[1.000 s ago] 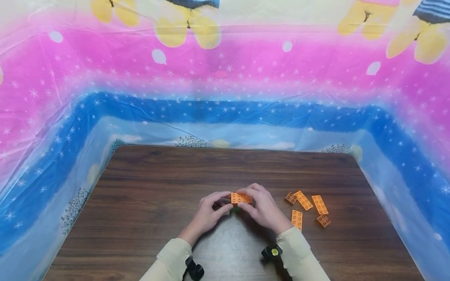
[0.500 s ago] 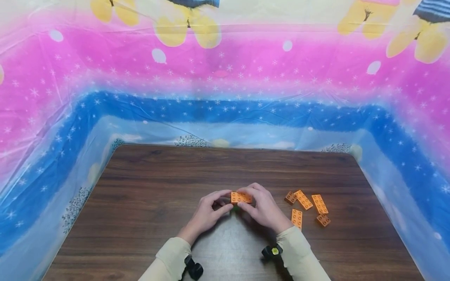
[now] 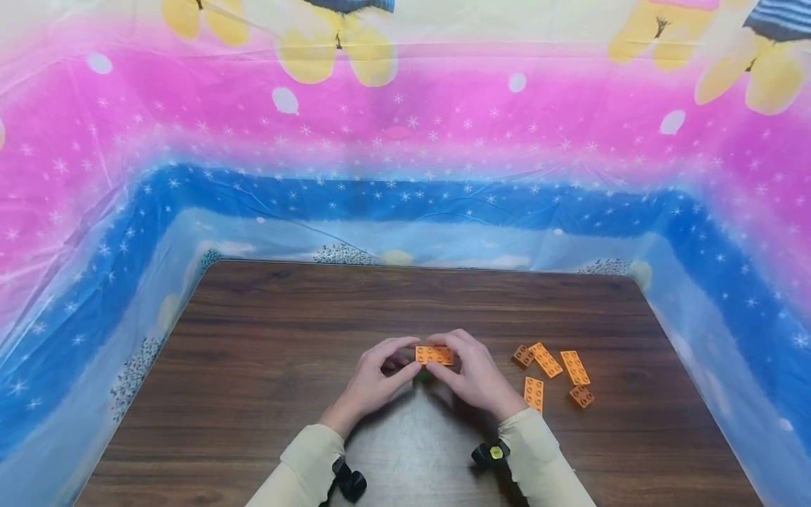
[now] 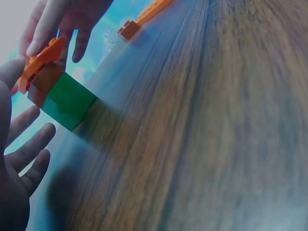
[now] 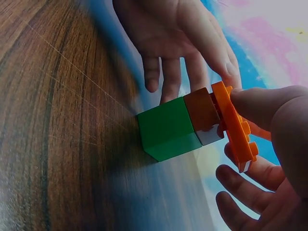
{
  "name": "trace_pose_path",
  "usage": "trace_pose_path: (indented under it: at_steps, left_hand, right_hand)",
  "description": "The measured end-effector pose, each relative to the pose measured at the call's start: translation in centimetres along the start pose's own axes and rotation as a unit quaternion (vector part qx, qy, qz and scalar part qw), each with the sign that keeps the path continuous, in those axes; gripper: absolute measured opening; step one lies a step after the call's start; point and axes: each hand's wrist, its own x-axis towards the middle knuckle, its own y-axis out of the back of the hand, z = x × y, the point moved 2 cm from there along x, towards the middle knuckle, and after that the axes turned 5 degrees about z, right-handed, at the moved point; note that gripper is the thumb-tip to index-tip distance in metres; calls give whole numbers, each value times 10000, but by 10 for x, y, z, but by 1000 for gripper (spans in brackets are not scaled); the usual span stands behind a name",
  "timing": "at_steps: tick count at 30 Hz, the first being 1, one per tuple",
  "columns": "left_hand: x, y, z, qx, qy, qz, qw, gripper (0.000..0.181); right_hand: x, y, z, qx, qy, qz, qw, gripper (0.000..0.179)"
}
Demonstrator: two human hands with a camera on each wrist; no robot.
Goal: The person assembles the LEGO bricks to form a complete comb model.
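Orange plate: lay between the two hands, uppermost in a short stack, its long axis running nine to three o'clock in the head view (twelve pointing away from the person) (image 3: 434, 355).
Left hand: clamped on the plate's nine o'clock end, finger on the far edge, thumb on the near one (image 3: 374, 380).
Right hand: pinched the same plate towards three o'clock; neither hand was nearer, since both touched it (image 3: 474, 373).
Brown block: sat directly under the plate (image 5: 204, 114); a slim gap with studs showed between them in the right wrist view, so the plate was probably not fully seated.
Green block: bore the brown one and seemed to stand on the tabletop (image 5: 168, 127) (image 3: 285, 310).
Pressing line: judged to be straight down through the stack, square to that long axis.
Loose plate: between three and four o'clock from the stack, well apart (image 3: 534, 394).
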Motion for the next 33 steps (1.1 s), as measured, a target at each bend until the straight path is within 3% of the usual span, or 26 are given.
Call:
trace_pose_path:
  at_steps: [6,33]
  left_hand:
    - [0,-2,1,-51,-105,54,9999,34]
    - [-2,-3,-1,-73,31,151,9999,32]
  right_hand:
    - [-1,-1,1,-9,-56,-39,10000,33]
    - [0,0,0,17,-229,-114,9997,30]
